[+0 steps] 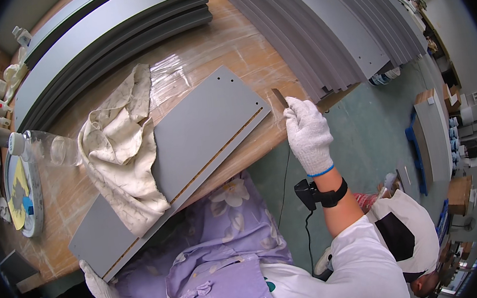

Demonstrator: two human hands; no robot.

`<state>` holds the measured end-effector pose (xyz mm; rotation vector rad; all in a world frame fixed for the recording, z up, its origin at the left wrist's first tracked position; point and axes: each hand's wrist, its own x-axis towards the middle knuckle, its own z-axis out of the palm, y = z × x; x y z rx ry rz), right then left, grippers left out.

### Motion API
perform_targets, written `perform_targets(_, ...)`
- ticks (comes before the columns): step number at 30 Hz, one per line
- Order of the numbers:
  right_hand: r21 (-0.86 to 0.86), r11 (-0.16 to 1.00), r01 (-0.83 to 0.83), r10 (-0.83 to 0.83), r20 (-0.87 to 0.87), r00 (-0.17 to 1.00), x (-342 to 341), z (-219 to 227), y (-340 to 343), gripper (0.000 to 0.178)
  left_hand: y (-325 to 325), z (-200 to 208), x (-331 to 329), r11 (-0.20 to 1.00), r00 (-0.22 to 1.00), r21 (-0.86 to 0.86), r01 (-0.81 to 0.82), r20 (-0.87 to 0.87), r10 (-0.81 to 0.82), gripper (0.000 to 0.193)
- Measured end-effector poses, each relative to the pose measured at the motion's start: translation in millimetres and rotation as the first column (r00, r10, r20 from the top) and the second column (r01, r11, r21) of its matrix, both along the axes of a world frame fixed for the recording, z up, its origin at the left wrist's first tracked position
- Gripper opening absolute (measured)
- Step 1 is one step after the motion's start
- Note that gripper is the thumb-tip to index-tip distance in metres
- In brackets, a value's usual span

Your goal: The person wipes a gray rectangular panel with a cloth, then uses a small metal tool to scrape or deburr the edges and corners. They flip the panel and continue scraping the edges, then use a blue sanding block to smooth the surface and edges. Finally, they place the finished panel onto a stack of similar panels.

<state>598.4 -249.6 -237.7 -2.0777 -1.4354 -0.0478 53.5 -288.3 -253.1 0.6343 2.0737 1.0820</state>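
A gloved right hand (309,136) pinches a thin dark strip (280,97) just beside the right end of a grey panel (208,130) lying along the bench's (235,51) near edge; the left hand (100,286) meets its left corner, grip unclear.

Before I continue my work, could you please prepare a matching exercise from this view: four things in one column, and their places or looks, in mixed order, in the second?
Column one
1. Cloth
2. Right hand
3. Left hand
4. Bottle

Column two
A. Clear, with a white cap
B. At the left end of the grey board
C. Draped across the board
D. Holding a thin flat tool

Right pairs: 1-C, 2-D, 3-B, 4-A
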Motion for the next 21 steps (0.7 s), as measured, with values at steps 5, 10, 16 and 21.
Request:
perform_targets(5,0.000,0.922,-0.388,0.383,-0.151,0.911,-57,14,-9,0.029,0,0,-1,1.000,0.999,-0.006,0.019,0.047,-0.019,0.047)
perform_targets(10,-0.028,0.995,-0.095,0.094,-0.018,0.995,-22,-2,5,0.028,-5,0,-6,0.999,0.997,0.023,0.039,0.071,-0.040,0.043)
perform_targets(16,0.069,0.998,0.015,0.007,-0.308,0.951,-6,-5,14,0.029,1,10,9,1.000,0.997,0.016,0.017,0.071,-0.018,0.047)
perform_targets(21,0.002,0.962,-0.271,0.102,-0.929,0.356,-87,29,24,0.025,-3,7,-4,1.000,0.995,0.006,0.029,0.092,-0.029,0.052)
